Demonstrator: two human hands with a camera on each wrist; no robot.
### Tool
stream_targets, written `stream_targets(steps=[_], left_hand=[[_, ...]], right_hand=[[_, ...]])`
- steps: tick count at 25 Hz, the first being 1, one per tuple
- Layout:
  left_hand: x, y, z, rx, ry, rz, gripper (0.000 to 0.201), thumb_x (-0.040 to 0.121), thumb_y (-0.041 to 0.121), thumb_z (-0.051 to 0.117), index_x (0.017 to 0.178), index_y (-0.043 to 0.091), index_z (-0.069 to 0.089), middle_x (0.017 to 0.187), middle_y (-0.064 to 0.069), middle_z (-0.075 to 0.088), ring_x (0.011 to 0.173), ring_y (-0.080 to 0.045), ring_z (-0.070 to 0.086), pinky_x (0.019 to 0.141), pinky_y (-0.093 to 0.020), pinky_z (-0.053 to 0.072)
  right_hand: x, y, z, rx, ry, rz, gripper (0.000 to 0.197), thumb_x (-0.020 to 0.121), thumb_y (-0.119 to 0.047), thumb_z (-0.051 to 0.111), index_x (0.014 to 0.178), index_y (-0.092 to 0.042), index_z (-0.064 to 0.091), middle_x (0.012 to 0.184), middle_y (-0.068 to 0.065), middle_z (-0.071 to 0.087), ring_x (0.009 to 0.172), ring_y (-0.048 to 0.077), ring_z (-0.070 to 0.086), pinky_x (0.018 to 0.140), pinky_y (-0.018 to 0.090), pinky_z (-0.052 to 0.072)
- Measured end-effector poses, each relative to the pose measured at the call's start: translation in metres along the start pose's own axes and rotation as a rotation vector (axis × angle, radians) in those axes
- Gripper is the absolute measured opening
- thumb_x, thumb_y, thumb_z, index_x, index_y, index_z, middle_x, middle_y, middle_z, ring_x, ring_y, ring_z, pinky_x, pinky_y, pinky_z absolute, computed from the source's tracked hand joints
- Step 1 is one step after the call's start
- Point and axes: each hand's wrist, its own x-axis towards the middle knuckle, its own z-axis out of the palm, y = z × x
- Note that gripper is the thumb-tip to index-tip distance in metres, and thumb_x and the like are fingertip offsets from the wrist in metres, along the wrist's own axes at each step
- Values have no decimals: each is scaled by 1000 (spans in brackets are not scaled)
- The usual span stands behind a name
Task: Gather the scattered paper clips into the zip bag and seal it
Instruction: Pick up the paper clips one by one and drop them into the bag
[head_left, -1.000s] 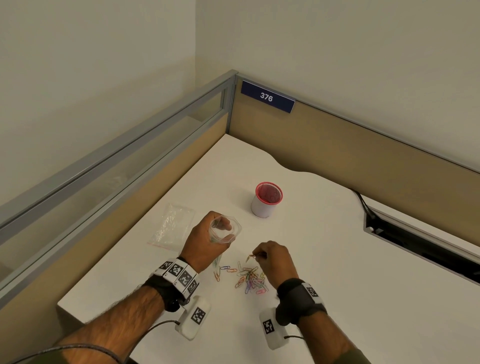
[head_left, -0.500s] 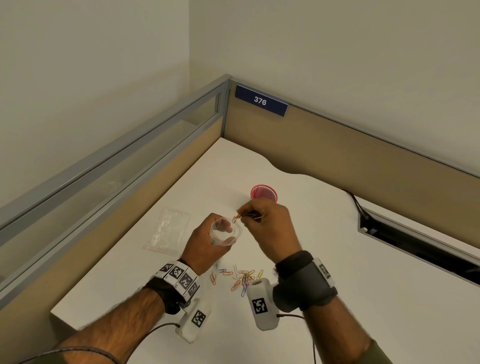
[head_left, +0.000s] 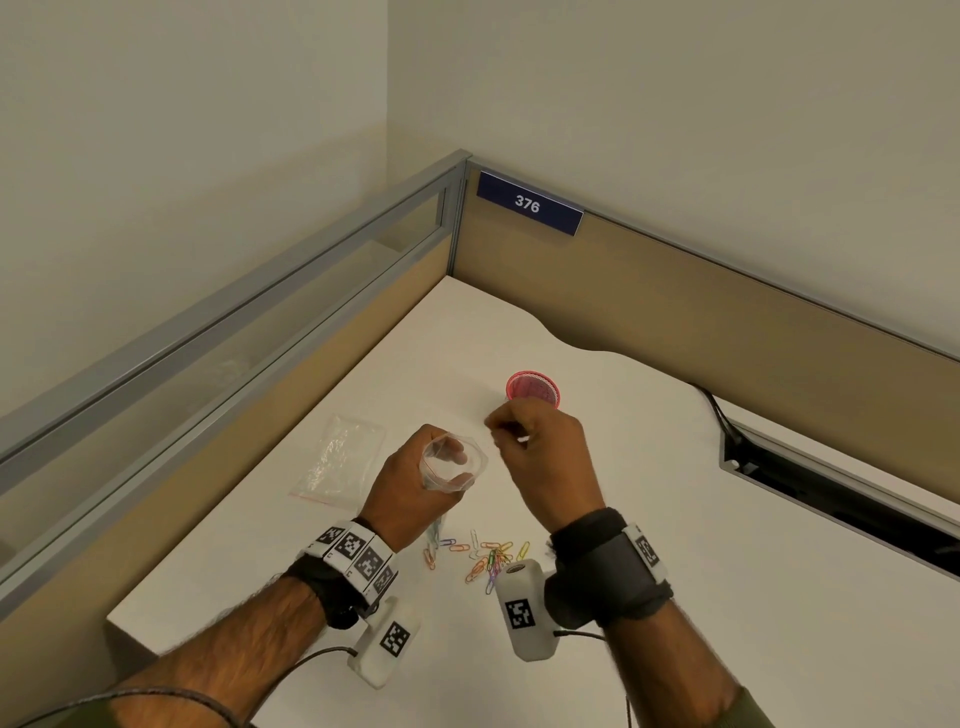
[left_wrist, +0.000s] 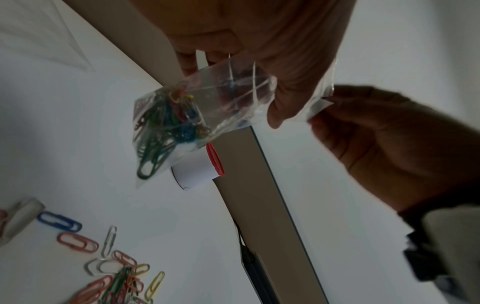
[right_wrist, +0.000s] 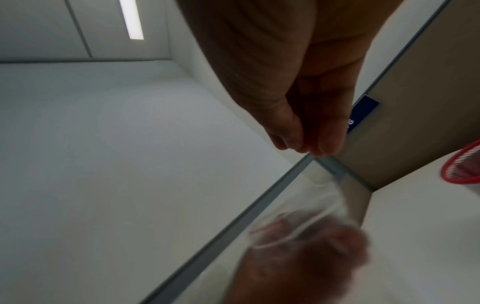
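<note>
Head view: my left hand (head_left: 415, 480) is raised off the desk (head_left: 649, 545) with its fingers curled round the clear zip bag (head_left: 453, 460), thumb and fingers holding the mouth in a wide ring that faces up. From the left wrist the bag (left_wrist: 207, 107) hangs below that grip, and a bunch of clips (left_wrist: 166, 125), green, blue, red and yellow, sits in its lower corner. My right hand (head_left: 540, 457) is just to the right of the bag's mouth and level with it, fingers bunched with the tips drawn together. The right wrist view shows thumb and fingertips (right_wrist: 324, 139) pressed tip to tip just above the blurred rim of the bag (right_wrist: 306, 226); I cannot tell whether a clip is pinched between them or whether they touch the rim. The left wrist view puts the right hand (left_wrist: 389, 144) right at the bag's folded edge. Below and slightly nearer me than both hands, the loose clips (head_left: 488, 556) lie scattered in a small heap on the desk. Beyond my right hand stands a red-rimmed mesh cup (head_left: 535, 387), partly hidden by my knuckles. To the left of my left hand a second clear bag (head_left: 340, 460) lies flat on the desk.
</note>
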Motion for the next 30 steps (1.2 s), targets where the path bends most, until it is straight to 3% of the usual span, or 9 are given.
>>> stream_targets(steps=[2,5,8,11,16,19,22,25,30], left_hand=[[1,-3,-6,-5,21,-23,33,77,12,81,99,22,58,99,6,70,104,-11,64,92,-26,51],[0,-3,-16,-20,54,-4,33,77,11,81,98,24,58,99,4,69,104,-11,64,93,-26,50],[1,-5,-26,-18,91,-21,34,77,9,82,98,22,59,98,4,69,103,-11,63,94,-25,49],[3,-10,-33,0,102,-12,36,76,10,83,100,21,59,99,4,69,104,-13,64,95,-30,52],[6,-11,-31,-22,100,-15,34,77,8,81,99,21,59,99,3,68,103,-11,63,92,-26,51],[8,-11,-25,-11,117,-20,32,77,9,81,98,19,59,98,5,68,102,-8,63,91,-20,48],[8,-11,-18,-17,101,-17,34,77,11,82,98,22,58,98,6,69,102,-10,64,94,-26,50],[7,-11,-13,-26,86,-7,34,76,11,82,98,22,58,98,4,69,103,-12,64,96,-34,52],[5,-10,-7,-30,73,-6,34,76,10,82,98,22,59,97,5,69,101,-10,64,96,-39,53]], right_hand=[[1,27,14,-133,-47,60,18,92,-10,54,98,-17,69,97,-3,68,88,13,62,82,23,51],[-8,63,59,-294,-301,128,20,92,-15,52,105,-20,67,109,0,65,101,21,60,87,30,47],[-24,66,111,-322,-561,12,23,90,-24,60,113,-22,64,119,1,60,112,21,54,93,33,45],[-34,55,146,-383,-663,-138,25,87,-21,64,111,-15,64,117,8,59,106,27,54,90,39,49],[-34,81,146,-488,-636,-197,18,91,-9,47,96,-5,64,101,14,58,96,32,51,73,38,42],[-38,114,122,-510,-583,-72,14,89,-10,49,94,-9,62,101,10,58,98,29,52,74,35,43],[-51,135,99,-477,-558,29,12,85,-10,56,95,-13,64,101,5,58,99,24,53,76,30,44],[-62,155,72,-339,-363,212,18,89,-14,55,101,-16,67,105,1,60,102,19,55,80,24,41],[-79,164,69,-443,-392,399,32,91,-6,43,118,-11,58,119,9,52,113,26,49,93,32,45]])
